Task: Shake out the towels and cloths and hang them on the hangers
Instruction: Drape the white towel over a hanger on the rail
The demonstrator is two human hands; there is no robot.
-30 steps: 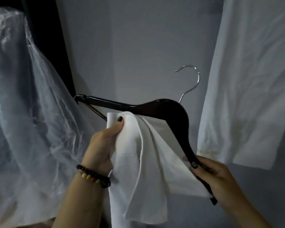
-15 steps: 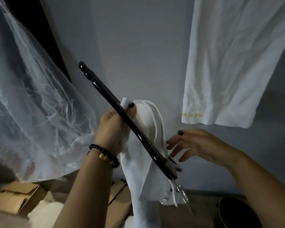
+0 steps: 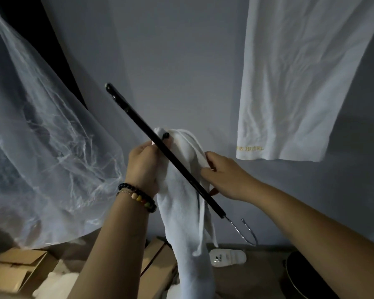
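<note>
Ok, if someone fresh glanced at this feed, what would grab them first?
The dark hanger, slanting through the centre with a white towel draped over it, the left hand gripping both and the right hand pinching the cloth. Next, the big white towel hanging upper right, and the plastic sheet billowing left.

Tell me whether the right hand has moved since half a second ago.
Yes. The right hand has closed leftward onto the white towel draped on the hanger, away from the hanging hotel towel.

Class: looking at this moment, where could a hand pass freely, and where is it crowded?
Free: the bare grey wall between the plastic sheet and the hung towel. Crowded: the middle, where left hand and right hand grip the white cloth on the hanger; boxes below.
</note>
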